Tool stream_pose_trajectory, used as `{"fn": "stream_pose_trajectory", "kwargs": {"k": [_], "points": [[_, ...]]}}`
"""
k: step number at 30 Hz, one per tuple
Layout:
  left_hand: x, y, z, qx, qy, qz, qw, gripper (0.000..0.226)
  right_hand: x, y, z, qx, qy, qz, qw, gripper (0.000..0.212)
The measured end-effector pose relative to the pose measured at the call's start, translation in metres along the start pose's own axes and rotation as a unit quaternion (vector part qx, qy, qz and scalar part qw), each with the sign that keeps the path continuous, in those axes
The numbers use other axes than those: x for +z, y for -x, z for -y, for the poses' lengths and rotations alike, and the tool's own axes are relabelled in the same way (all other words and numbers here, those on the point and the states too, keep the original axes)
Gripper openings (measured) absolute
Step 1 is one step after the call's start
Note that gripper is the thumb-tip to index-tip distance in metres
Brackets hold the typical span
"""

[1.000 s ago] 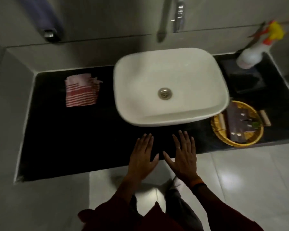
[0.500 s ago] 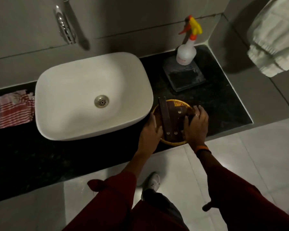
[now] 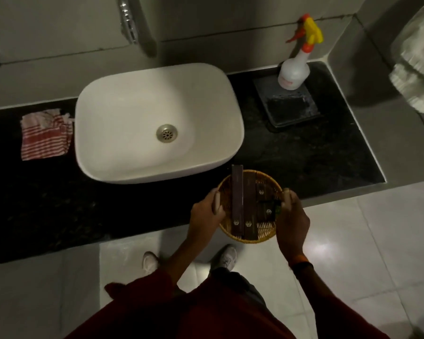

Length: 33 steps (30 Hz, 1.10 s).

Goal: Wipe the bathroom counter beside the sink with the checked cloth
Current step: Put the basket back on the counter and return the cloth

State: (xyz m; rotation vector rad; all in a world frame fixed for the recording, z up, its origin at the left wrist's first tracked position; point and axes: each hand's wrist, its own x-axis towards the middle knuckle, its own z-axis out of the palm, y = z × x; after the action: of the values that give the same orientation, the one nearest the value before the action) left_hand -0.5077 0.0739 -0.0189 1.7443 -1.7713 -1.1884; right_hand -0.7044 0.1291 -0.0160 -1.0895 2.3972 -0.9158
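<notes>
The red-and-white checked cloth (image 3: 45, 135) lies folded on the black counter (image 3: 304, 157), left of the white sink (image 3: 132, 165). My left hand (image 3: 206, 214) grips the left handle of a round woven basket (image 3: 269, 234), and my right hand (image 3: 291, 221) grips its right handle. The basket holds dark brown boxes and hangs partly past the counter's front edge, over the floor. Both hands are far from the cloth, on the other side of the sink.
A white spray bottle (image 3: 294, 69) with a yellow and orange trigger stands on a dark tray (image 3: 291, 106) at the back right. A chrome tap (image 3: 127, 23) is on the wall above the sink. A pale towel (image 3: 416, 69) hangs at the right. My feet stand on light floor tiles.
My hands went from flat at the counter's front edge to the basket's two handles. The basket has since come toward me, past the counter's edge.
</notes>
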Motion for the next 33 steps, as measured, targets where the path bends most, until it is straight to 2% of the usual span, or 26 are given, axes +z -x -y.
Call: {"fn": "stream_pose_trajectory", "kwargs": {"k": [3,9,12,15,20,23,26,28,31,33], "points": [[-0.041,0.030,0.044,-0.015,0.015,-0.009,1.000,0.046,0.019,0.047,0.022,-0.037,-0.010,0.020,0.999,0.019],[-0.163,0.072,0.152,-0.065,0.032,-0.073,0.995,0.044,0.105,0.133,0.099,-0.067,-0.042,0.148,0.986,0.042],[-0.238,0.086,0.209,-0.065,0.022,-0.114,0.991,0.038,0.165,0.174,0.153,-0.120,-0.072,0.187,0.972,0.039],[-0.310,0.087,0.263,-0.061,0.008,-0.162,0.985,0.039,0.229,0.207,0.214,-0.124,-0.105,0.220,0.962,0.032],[-0.396,0.057,0.322,-0.137,0.034,-0.196,0.970,0.041,0.309,0.231,0.305,-0.118,-0.106,0.222,0.962,0.036],[-0.424,0.037,0.334,-0.144,0.046,-0.179,0.972,0.055,0.332,0.230,0.334,-0.100,-0.087,0.219,0.967,0.039],[-0.433,0.023,0.337,-0.155,0.058,-0.165,0.972,0.059,0.337,0.229,0.345,-0.077,-0.075,0.220,0.970,0.040],[-0.434,0.022,0.338,-0.177,0.059,-0.175,0.967,0.051,0.337,0.230,0.346,-0.052,-0.065,0.221,0.972,0.039],[-0.445,0.012,0.339,-0.169,0.093,-0.221,0.956,0.027,0.339,0.223,0.356,-0.004,-0.065,0.196,0.978,0.039],[-0.459,-0.018,0.337,-0.163,0.117,-0.237,0.951,0.024,0.351,0.206,0.374,-0.017,-0.081,0.182,0.980,0.037]]}}
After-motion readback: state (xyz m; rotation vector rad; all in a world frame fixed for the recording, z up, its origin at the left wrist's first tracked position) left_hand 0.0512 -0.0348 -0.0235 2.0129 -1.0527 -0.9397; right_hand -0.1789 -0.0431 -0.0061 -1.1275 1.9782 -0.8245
